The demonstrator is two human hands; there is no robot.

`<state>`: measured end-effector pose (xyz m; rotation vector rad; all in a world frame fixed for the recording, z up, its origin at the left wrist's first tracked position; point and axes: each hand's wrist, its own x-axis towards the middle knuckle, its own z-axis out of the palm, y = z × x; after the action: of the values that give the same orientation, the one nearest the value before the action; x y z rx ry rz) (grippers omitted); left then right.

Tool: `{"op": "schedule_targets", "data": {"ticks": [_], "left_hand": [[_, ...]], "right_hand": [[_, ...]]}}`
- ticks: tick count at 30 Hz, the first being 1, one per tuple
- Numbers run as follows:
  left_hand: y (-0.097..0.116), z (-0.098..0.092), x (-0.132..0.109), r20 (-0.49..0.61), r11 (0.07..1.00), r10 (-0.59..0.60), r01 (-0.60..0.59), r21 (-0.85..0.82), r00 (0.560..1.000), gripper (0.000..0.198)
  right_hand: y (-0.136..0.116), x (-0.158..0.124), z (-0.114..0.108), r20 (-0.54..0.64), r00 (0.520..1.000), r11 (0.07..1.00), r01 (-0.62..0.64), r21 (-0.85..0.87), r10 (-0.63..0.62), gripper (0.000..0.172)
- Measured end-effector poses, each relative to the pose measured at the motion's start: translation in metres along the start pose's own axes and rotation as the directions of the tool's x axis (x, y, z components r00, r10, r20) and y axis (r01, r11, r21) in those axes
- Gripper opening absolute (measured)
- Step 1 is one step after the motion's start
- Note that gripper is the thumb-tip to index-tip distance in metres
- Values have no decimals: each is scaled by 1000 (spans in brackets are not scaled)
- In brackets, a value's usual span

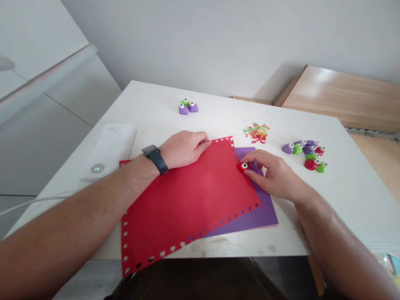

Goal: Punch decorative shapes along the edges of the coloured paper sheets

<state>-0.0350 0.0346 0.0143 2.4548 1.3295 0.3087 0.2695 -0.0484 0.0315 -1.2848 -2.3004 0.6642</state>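
Observation:
A red sheet of paper (187, 196) lies slantwise on the table, with small shapes punched along its edges and its lower left corner past the table's front edge. Its far edge is pinched between the thumb and fingers of my left hand (184, 148). At the sheet's right edge, my right hand (271, 171) grips a small red craft punch (243, 167) between thumb and fingers. Whether the paper sits inside the punch's slot I cannot tell. Beneath the red sheet, purple paper (265, 212) sticks out on the right.
Punched paper bits (258, 133) lie in a colourful pile behind my right hand. Several craft punches (309, 154) stand to the right, and three more punches (187, 107) at the back. A white device (109, 152) with a cable is on the left of the white table (218, 118).

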Motion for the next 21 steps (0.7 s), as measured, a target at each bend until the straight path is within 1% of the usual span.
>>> {"op": "schedule_targets", "data": {"ticks": [6, 10, 13, 15, 16, 18, 21], "left_hand": [[0, 1, -1, -10, 1000, -4, 4, -10, 1000, 39], [1, 1, -1, -5, 1000, -3, 3, 3, 1000, 39], [3, -1, -1, 3, 1000, -8, 8, 2, 1000, 40], [4, -2, -1, 1, 1000, -7, 7, -2, 1000, 39], [4, -2, -1, -4, 1000, -6, 6, -4, 1000, 39], [4, -1, -1, -12, 1000, -3, 3, -11, 1000, 38], [4, -1, -1, -31, 1000, 4, -4, -25, 1000, 35]], "right_hand": [[-3, -1, -3, 11, 1000, 1000, -8, 1, 8, 29], [-6, -2, -5, -36, 999, 1000, -15, 7, 15, 29], [-4, -1, -3, -121, 990, 997, -79, -5, 78, 21], [-4, 1, -1, -148, 983, 993, -115, -22, 111, 13], [-4, 2, 0, -148, 981, 991, -128, -31, 122, 12], [-5, 3, 1, -132, 982, 989, -141, -48, 133, 15], [-6, 4, 3, -117, 985, 989, -137, -58, 129, 18]]}}
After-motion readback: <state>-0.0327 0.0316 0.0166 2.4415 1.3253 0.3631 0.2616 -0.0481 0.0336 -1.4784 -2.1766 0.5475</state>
